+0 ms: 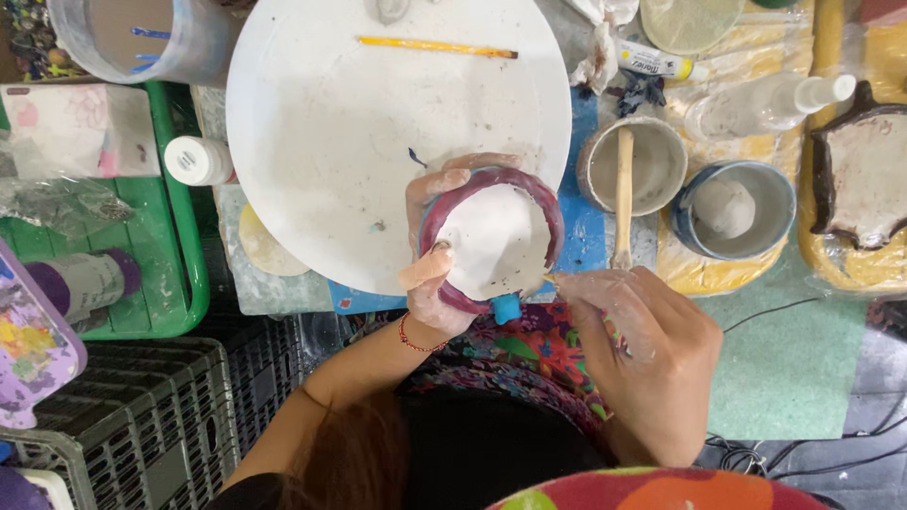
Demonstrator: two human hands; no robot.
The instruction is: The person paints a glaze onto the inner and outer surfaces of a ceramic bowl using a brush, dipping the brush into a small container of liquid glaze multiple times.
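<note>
My left hand (430,250) grips a small round clay bowl (491,241) with a maroon-painted rim and a white inside, tilted toward me over the edge of a large white round board (331,123). A bandage wraps one finger. My right hand (647,354), smeared with white clay, pinches a thin brush or tool with a blue end (507,307) that touches the bowl's lower rim.
A yellow brush (435,45) lies on the white board. A grey cup with a wooden stick (631,165), a blue cup (732,208), a spray bottle (770,99) and a brown-edged clay dish (860,175) stand right. Green tray (175,236) and crates (142,416) sit left.
</note>
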